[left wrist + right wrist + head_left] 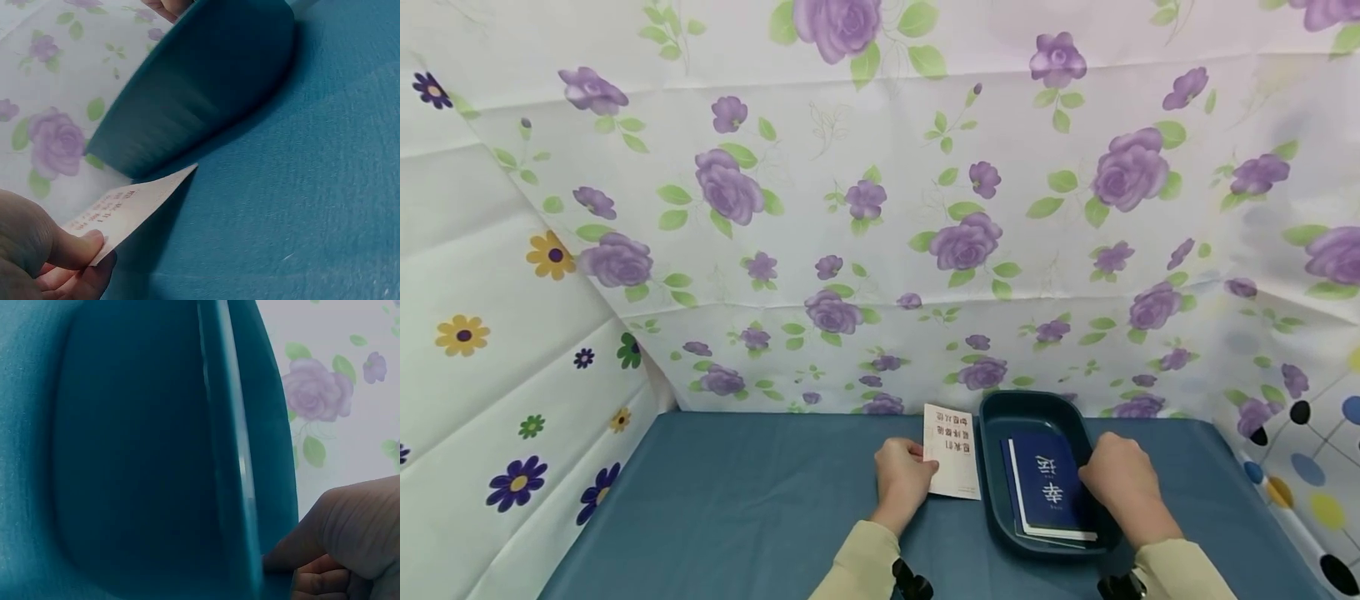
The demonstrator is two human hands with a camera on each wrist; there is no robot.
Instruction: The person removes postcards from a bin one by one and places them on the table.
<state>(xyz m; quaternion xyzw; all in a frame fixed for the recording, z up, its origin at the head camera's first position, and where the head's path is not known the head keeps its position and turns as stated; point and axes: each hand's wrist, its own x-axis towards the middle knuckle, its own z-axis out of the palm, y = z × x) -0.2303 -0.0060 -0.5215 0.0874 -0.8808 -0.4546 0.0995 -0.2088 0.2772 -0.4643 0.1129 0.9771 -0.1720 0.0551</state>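
My left hand [902, 479] pinches a cream card [951, 467] printed with brown characters, thumb on top and fingers beneath. In the left wrist view the card [137, 203] slants above the cloth, just short of the tray's outer wall. A dark teal oval tray [996, 500] stands right of it in the head view. Inside lies a blue booklet [1052, 475] with white characters, over other thin booklets whose edges peek out. The right hand [1127, 483] grips the tray's right rim, thumb inside; its thumb tip [275, 559] shows there in the right wrist view.
Blue cloth [760, 500] covers the table. Behind it rises a floral sheet [887, 208], close to the tray's far end. Patterned sheets also hang at the left [490, 400] and right [1322, 442] sides. Small black devices [912, 579] are worn at both wrists.
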